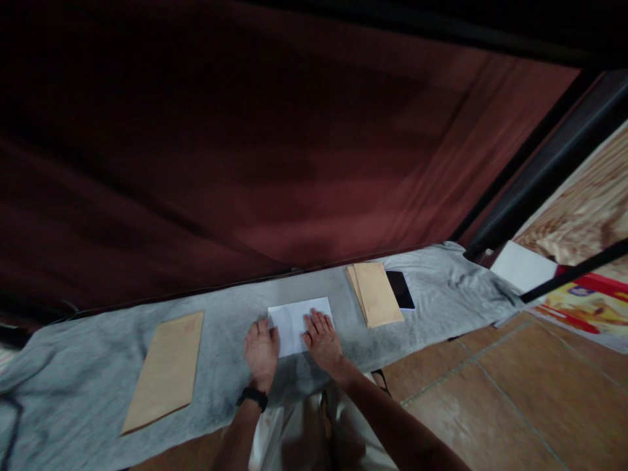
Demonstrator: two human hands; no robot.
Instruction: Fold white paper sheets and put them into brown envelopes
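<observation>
— What are the hands on?

— A white rectangular sheet of paper (297, 324), lying flat on the grey felt-like cloth (230, 314) that covers the long surface. The left hand (261, 351) rests palm down at the sheet's left near corner, fingers spread flat and slightly apart, gripping nothing, only pressing. It wears a black band at the wrist (253, 397).

— And the other?

— The right hand (322, 340) lies on the sheet's right half, also flat, fingers extended and fanned toward the far edge. Neither hand is curled round anything; both simply bear down on the paper.

— What else lies round that sheet?

— To the right of it, near but not touching, is a small stack of tan rectangular paper envelopes (375, 293). Just beyond that stack, touching its right edge, sits a flat black rectangular phone-like slab (401, 289). Well to the left of the sheet lies a single larger tan paper envelope (167, 369), set at a slant on the same cloth.

— Behind the sheet?

— A dark red curtain (294, 150) hangs past the cloth's far edge. On the near side, right of the sheet, there is brown tiled floor (515, 399).
</observation>
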